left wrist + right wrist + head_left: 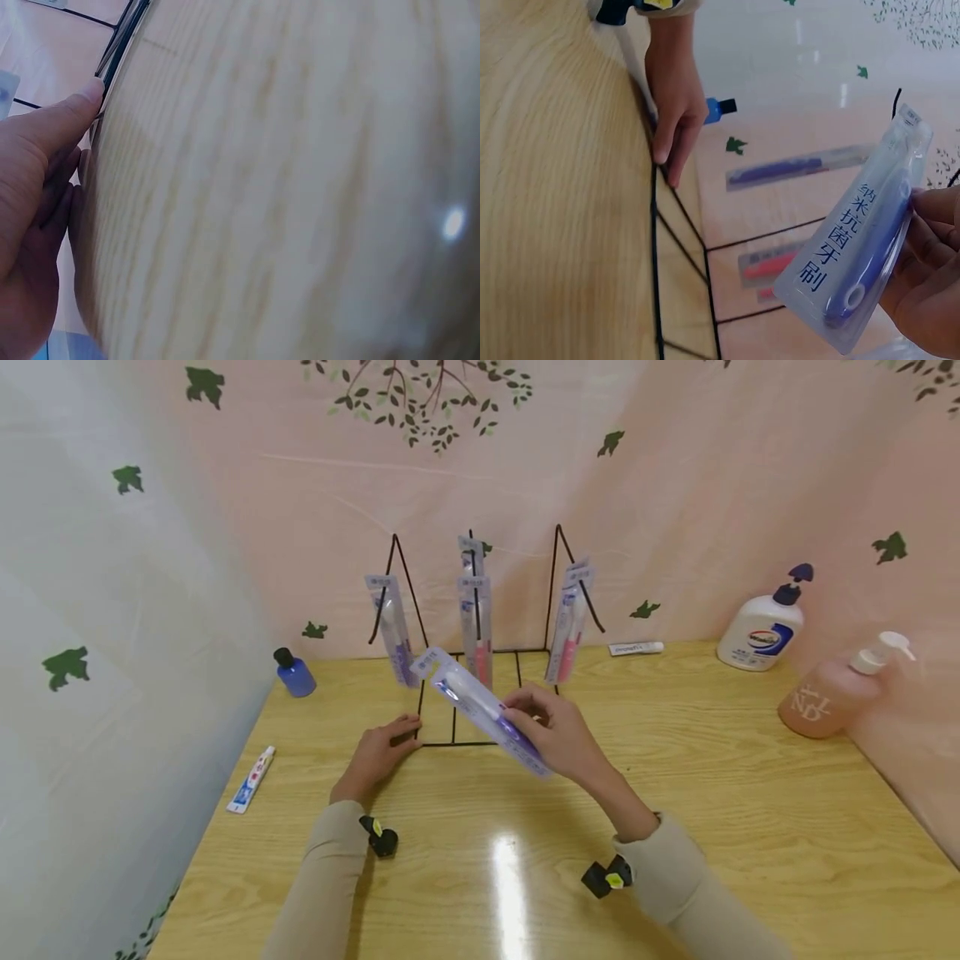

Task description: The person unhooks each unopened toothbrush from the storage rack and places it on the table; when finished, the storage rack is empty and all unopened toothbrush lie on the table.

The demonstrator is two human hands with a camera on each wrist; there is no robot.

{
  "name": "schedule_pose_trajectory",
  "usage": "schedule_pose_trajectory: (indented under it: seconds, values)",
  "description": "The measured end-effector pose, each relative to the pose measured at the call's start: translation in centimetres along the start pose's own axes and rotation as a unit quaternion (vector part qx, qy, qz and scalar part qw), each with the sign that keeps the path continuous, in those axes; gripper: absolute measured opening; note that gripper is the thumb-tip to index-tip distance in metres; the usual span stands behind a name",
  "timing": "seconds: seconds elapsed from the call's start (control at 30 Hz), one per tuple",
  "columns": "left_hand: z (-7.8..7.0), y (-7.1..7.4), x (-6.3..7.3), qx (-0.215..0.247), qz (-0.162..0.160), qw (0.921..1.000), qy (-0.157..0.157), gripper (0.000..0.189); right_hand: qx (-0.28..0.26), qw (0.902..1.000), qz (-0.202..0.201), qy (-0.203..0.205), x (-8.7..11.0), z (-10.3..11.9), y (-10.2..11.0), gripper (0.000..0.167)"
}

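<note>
My right hand (558, 735) pinches a packaged toothbrush (480, 706) with a purple handle by its lower part. The pack slants in front of a black wire display rack (465, 744), its top end pointing up and left. In the right wrist view, the back of the pack shows blue printed characters. My left hand (377, 756) holds the front left corner of the rack's base, thumb (71, 112) against the wire. A purple packaged toothbrush (393, 631) hangs on the left hook, with pink-handled packs (476, 627) on the middle hook and more pink packs (568, 627) on the right.
On the wooden table (525, 877), a blue bottle (297, 678) and a toothpaste tube (252, 779) lie to the left. Another small tube (636, 648), a white pump bottle (760, 631) and a pink pump bottle (828, 697) are at right. A patterned curtain (300, 527) stands behind.
</note>
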State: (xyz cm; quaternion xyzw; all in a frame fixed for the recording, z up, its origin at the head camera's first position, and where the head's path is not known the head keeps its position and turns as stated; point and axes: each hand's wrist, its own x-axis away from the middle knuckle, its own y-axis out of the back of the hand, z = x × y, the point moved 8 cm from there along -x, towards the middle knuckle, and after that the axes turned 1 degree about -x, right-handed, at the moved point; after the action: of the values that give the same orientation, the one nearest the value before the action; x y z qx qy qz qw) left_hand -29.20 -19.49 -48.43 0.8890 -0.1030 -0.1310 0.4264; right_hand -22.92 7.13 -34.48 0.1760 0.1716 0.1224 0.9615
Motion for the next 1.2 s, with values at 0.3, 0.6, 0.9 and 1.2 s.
schedule_pose_trajectory:
  seconds: [0.3,0.6,0.9,1.2]
  values:
    - [-0.1,0.0,0.2,0.005,0.003,1.0,0.001,0.043,0.031,0.9982,-0.006,-0.051,3.3,-3.7,3.3,0.013]
    - [-0.3,0.1,0.2,-0.002,0.006,1.0,0.002,0.043,0.098,0.988,-0.035,-0.115,7.1,-7.5,7.7,0.019]
    - [-0.3,0.2,0.2,-0.004,0.01,0.9999,0.003,0.043,0.073,0.9696,-0.092,-0.215,8.2,-11.5,10.8,0.032]
    - [-0.5,0.0,0.3,0.015,0.026,0.9994,0.016,0.045,0.049,0.9536,-0.095,-0.281,6.0,-16.1,10.8,0.035]
